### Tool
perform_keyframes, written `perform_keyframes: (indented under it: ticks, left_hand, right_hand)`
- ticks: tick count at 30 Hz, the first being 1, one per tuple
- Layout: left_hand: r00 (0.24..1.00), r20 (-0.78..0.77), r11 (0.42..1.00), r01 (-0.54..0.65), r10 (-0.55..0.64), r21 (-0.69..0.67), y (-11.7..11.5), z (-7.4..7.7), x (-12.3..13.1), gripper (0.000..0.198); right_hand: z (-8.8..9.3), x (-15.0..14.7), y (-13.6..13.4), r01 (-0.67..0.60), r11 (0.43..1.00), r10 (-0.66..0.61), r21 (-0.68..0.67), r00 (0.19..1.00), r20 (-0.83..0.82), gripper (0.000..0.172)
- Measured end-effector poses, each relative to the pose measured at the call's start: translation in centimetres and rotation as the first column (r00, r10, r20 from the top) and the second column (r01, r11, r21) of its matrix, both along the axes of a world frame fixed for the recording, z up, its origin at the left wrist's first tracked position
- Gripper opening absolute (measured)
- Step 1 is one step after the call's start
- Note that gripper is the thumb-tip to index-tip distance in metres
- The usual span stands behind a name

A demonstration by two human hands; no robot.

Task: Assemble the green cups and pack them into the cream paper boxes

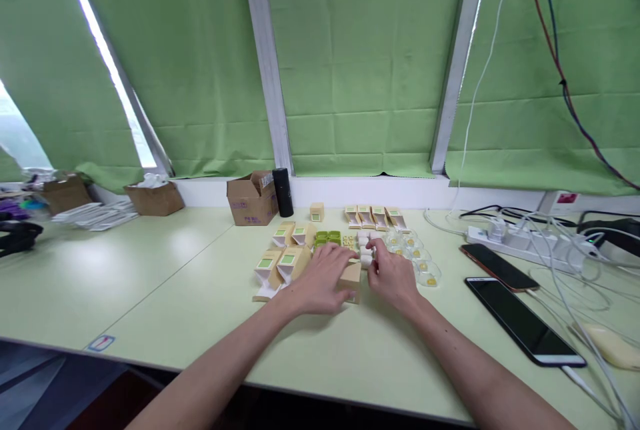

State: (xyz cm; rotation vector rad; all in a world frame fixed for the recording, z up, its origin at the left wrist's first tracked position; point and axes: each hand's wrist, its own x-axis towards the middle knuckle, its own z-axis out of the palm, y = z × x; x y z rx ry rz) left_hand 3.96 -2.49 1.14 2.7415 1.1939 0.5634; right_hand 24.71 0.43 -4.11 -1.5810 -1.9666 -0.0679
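Observation:
My left hand (324, 280) is closed around a small tan cardboard box (351, 278), with the thumb at its near side and the fingers over its far side. Just right of the box, my right hand (393, 277) is curled, its index finger bent near small white pieces (366, 261); whether it grips anything is hidden. Behind my left hand are green square containers (328, 237) and tiny yellowish pieces (349, 242). Open tan boxes with green labels (294, 263) lie left of that hand. Clear round cups with yellow centres (423, 266) stand right of my right hand.
More open tan boxes (374, 217) line the back, near one closed box (317, 212). A larger carton (253, 199) and a black cylinder (283, 193) stand at the back left. Two phones (523, 320), a power strip (525, 247) and tangled cables occupy the right.

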Motion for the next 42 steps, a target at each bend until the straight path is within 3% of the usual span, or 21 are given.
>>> perform_keyframes:
  ticks: [5, 10, 14, 19, 23, 27, 31, 37, 42]
  left_hand:
    - [0.976, -0.215, 0.999, 0.033, -0.027, 0.022, 0.0, 1.2, 0.8, 0.052]
    - [0.943, -0.328, 0.997, 0.068, -0.051, 0.042, 0.8, 2.0, 1.3, 0.047]
    - [0.921, -0.375, 0.991, 0.124, -0.101, 0.039, 2.2, 3.8, 1.4, 0.054]
    - [0.950, -0.312, 0.987, 0.027, 0.024, 0.157, 6.6, 7.1, 0.2, 0.059]
    - [0.957, -0.219, 0.945, -0.120, 0.192, 0.305, 12.0, 8.0, -1.9, 0.053]
    - [0.885, -0.271, 0.882, -0.258, 0.379, 0.393, 16.6, 7.0, -4.1, 0.054]
    - [0.847, -0.283, 0.856, -0.319, 0.450, 0.406, 19.6, 4.9, -5.3, 0.051]
    - [0.803, -0.303, 0.836, -0.387, 0.513, 0.390, 21.7, 2.0, -5.5, 0.050]
    - [0.783, -0.319, 0.831, -0.420, 0.535, 0.364, 22.6, 0.7, -5.5, 0.045]
  right_hand:
    - [0.2, -0.1, -0.1, -0.003, 1.000, 0.003, -0.005, 1.000, -0.004, 0.041]
    - [0.2, -0.1, -0.2, -0.001, 1.000, 0.001, 0.016, 1.000, -0.008, 0.043]
    - [0.2, -0.1, -0.2, 0.009, 0.999, -0.008, 0.044, 1.000, -0.013, 0.043]
    - [0.4, -0.1, -0.4, 0.016, 0.997, -0.015, 0.070, 1.000, -0.016, 0.042]
    - [0.4, -0.2, -0.5, 0.003, 0.997, -0.002, 0.076, 1.000, -0.018, 0.041]
    - [0.3, -0.3, -0.5, -0.017, 0.997, 0.019, 0.072, 0.999, -0.026, 0.041]
    - [0.2, -0.4, -0.5, -0.026, 0.996, 0.028, 0.085, 0.999, -0.020, 0.040]
    - [0.2, -0.5, -0.7, -0.047, 0.991, 0.048, 0.127, 0.999, -0.005, 0.040]
    - [0.1, -0.7, -0.8, -0.067, 0.987, 0.068, 0.143, 0.998, -0.007, 0.042]
